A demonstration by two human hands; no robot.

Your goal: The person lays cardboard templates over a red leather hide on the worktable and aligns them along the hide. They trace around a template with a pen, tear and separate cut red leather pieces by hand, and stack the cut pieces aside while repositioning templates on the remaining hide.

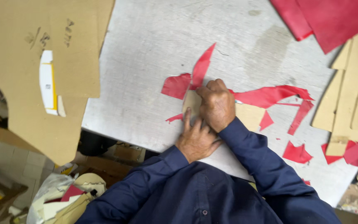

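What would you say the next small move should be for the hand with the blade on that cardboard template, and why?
Probably draw the right hand on along the cardboard template edge: the left hand presses it flat, and red material beside it looks uncut.

The scene is lit evenly by soft, diffuse daylight; no single source can be made out. The grey table is rendered bright but without glare. Only faint, soft shadows are cast beneath the hands and the red scraps. Focus is held sharp at the centre, while slight stretching is seen toward the corners. The floor is left dimmer.
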